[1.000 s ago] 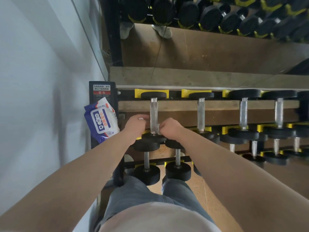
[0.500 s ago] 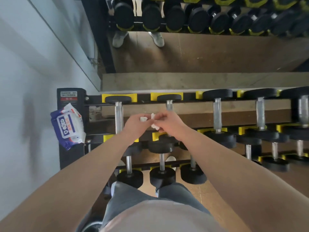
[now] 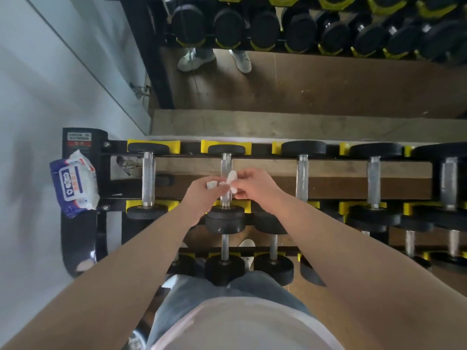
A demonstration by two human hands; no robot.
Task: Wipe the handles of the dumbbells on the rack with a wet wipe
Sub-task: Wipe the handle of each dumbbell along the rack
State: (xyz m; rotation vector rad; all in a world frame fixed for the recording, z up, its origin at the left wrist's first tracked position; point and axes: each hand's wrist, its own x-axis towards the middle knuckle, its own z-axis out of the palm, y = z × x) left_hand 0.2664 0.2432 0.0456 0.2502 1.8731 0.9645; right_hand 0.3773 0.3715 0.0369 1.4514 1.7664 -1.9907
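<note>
A black rack (image 3: 328,157) with yellow cradles carries a row of black dumbbells with knurled steel handles. Both hands meet above the second dumbbell's handle (image 3: 225,164) from the left. My left hand (image 3: 204,192) and my right hand (image 3: 252,184) each pinch a part of a small white wet wipe (image 3: 231,181), which is bunched between them in front of that handle. The leftmost dumbbell's handle (image 3: 148,181) lies bare beside my left hand.
A blue and white pack of wipes (image 3: 74,184) sits on the rack's left end post. More dumbbells (image 3: 302,178) run to the right, with a lower tier (image 3: 224,269) near my knees. A mirror behind reflects shoes and dumbbells. A white wall closes the left side.
My hands left the leftmost handle and shifted right to the second dumbbell. The wipe came off the handle and is now held bunched between both hands.
</note>
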